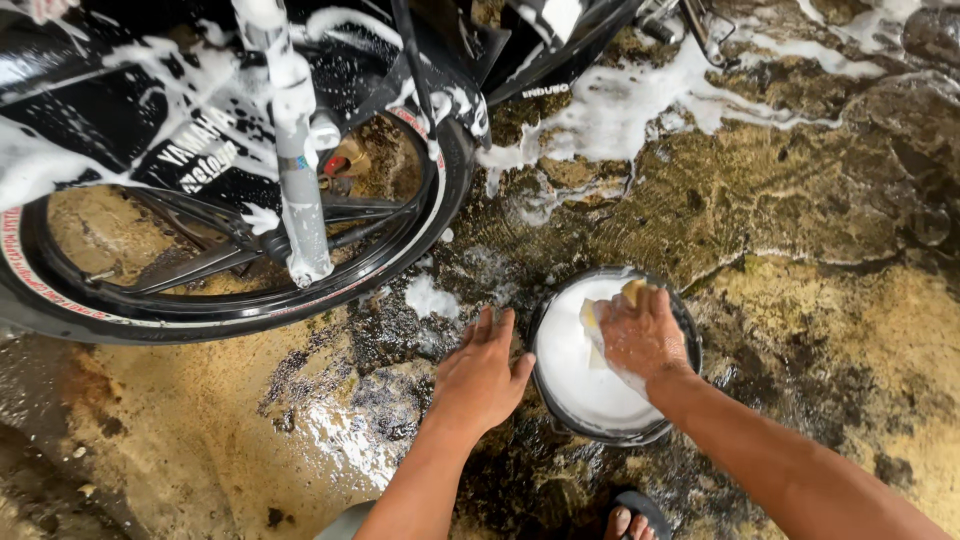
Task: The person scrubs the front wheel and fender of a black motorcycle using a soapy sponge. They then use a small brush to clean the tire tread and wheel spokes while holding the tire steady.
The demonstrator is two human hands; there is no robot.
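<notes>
Foam-white suds fill a small dark bucket point(678, 322) standing on wet, uneven stone ground point(800, 200), just near and right of a soap-covered motorcycle's front wheel point(230, 250). The right hand point(640, 335) is in the bucket, fingers curled loosely over a yellow sponge point(606, 318) that sits in the lather at the bucket's far side; the grip looks closed around the sponge rather than squeezed tight. The left hand point(480, 375) rests beside the bucket on its left, palm down, fingers together and nearly flat, holding nothing, its fingertips pointing toward the wheel and the thumb edge close to the bucket's rim; whether it actually touches the rim cannot be told.

Slick ground looks like the main hazard: soapy runoff point(640, 100) spreads across the stone from the far side, and a sandalled foot point(632, 518) shows at the near edge, so a slip seems possible if weight shifts on the wet rock. The bucket, set on an irregular surface, could tip under a hard downward push from the right hand and spill its suds. A sponge dragged over the gritty floor could also pick up sand and scratch the black bodywork point(100, 110) beside the fork leg point(298, 180).
</notes>
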